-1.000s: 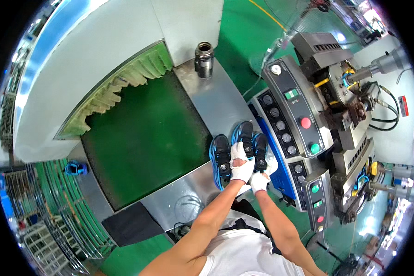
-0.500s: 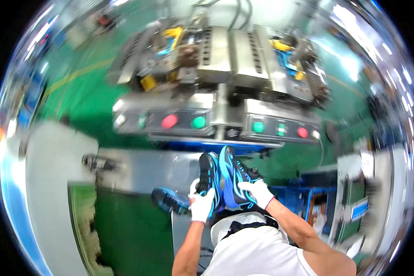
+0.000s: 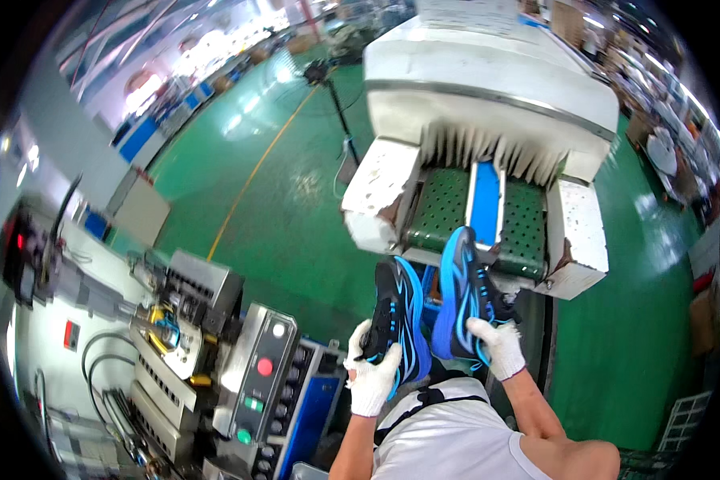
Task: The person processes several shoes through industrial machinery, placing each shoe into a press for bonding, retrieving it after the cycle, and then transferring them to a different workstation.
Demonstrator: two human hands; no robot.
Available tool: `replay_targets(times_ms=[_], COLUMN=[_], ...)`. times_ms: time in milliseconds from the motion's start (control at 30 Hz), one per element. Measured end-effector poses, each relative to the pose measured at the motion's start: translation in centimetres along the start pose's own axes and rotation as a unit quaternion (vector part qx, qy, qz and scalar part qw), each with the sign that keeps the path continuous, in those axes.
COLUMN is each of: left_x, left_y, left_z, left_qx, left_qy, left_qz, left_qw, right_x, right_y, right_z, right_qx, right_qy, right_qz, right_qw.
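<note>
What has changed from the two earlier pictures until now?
The view swung round: the button console, earlier to the right and then straight ahead, now lies at the lower left, and a white machine with a green belt is ahead. The shoes moved with the person towards that belt. Unchanged: the gloved left hand grips the left shoe, the gloved right hand the right shoe.

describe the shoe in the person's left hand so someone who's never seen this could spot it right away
Find the white machine with the green belt at the top; just below its mouth, two white-gloved hands hold up a pair of sneakers. The left hand grips the left shoe. It is mostly black with blue lines, while the right shoe is brighter blue.
</note>
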State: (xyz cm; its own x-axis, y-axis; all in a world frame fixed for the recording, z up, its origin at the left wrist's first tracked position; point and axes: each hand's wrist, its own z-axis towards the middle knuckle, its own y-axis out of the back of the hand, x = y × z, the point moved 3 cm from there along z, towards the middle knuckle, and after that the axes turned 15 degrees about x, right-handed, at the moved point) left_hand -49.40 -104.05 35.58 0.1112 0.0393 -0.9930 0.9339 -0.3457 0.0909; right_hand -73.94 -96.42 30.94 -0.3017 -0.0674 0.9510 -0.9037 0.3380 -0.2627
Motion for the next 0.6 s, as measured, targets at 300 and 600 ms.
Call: replay_targets(times_ms=[300,600], left_x=[-4.8,-4.8], left_y=[-16.1,-19.3], left_z=[30.1,42.0], left_qx=[0.087,0.098], left_qy=[-0.189,-0.195], left_qz=[0.34,0.282], left_qw=[0.917,0.934], right_x=[10.3,13.5], right_y=[14.8,19.2], right_z=[14.7,32.8], right_qx=[-0.279,-0.337], right_qy=[-0.025,0.081], right_qz=[-0.409,-0.591], right_qw=[0.868,0.729])
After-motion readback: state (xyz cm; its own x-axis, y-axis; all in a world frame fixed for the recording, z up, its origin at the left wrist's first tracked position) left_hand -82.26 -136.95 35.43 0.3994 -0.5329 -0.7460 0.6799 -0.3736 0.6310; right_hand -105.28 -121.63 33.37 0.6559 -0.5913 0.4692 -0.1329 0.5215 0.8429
